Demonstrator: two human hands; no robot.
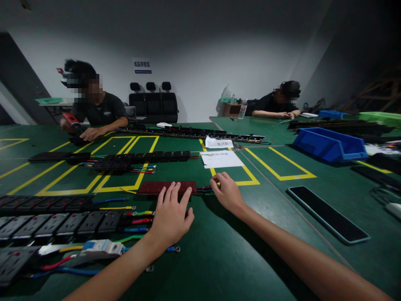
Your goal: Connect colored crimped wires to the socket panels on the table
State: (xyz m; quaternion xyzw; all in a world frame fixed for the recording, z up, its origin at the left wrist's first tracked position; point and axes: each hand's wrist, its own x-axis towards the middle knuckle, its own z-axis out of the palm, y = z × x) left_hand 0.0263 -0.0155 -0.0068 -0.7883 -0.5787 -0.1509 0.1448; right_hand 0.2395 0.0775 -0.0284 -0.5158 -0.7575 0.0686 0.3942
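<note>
My left hand (171, 215) lies flat on the green table, fingers stretched out, fingertips touching the near edge of a dark red socket strip (166, 187). My right hand (226, 192) rests at the strip's right end, fingers curled over the red, blue and black wires (205, 190) that come out of it. Just left of my left hand lie rows of black socket modules (78, 221) with coloured leads. A white and blue breaker (102, 247) sits near my left forearm.
A phone (327, 214) lies face up to the right. A blue bin (328, 144) stands further back right. White paper sheets (222, 159) and long black strips (188, 132) lie beyond. Two other people sit at the far tables. Yellow tape marks zones.
</note>
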